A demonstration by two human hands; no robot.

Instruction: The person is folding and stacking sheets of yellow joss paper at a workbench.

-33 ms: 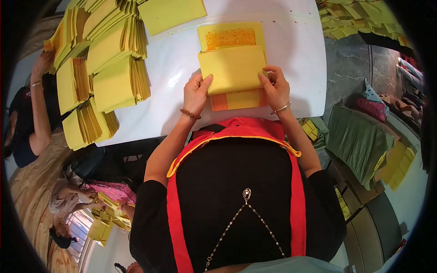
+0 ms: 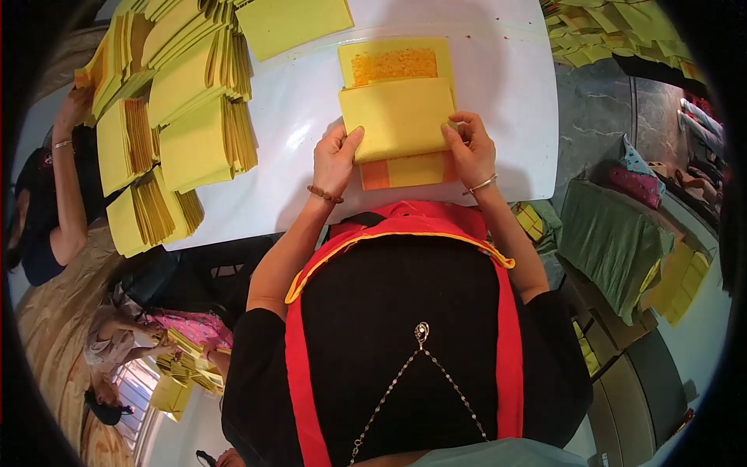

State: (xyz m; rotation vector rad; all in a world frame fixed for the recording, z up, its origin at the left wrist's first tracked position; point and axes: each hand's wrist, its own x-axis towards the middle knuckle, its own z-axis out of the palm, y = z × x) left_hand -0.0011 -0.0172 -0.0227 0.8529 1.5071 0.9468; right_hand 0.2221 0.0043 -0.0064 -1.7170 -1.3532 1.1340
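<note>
Both my hands hold a folded sheet of yellow paper (image 2: pixel 398 117) level above the white table, near its front edge. My left hand (image 2: pixel 336 158) grips the lower left corner, thumb on top and fingers beneath. At the right edge my right hand (image 2: pixel 471 148) pinches the same sheet, thumb on top and its index finger bent. Beyond the sheet shows another yellow paper with an orange patch (image 2: pixel 395 64). Below it, on my side, peeks out a yellow piece with orange ends (image 2: pixel 408 171); how these layers join is hidden.
Stacks of folded yellow paper (image 2: pixel 194 86) crowd the left of the white table (image 2: pixel 517 117). One flat yellow piece (image 2: pixel 296 25) lies at the far edge. A co-worker's hand (image 2: pixel 74 107) touches a stack at far left. Green-covered goods (image 2: pixel 615 241) stand right of me.
</note>
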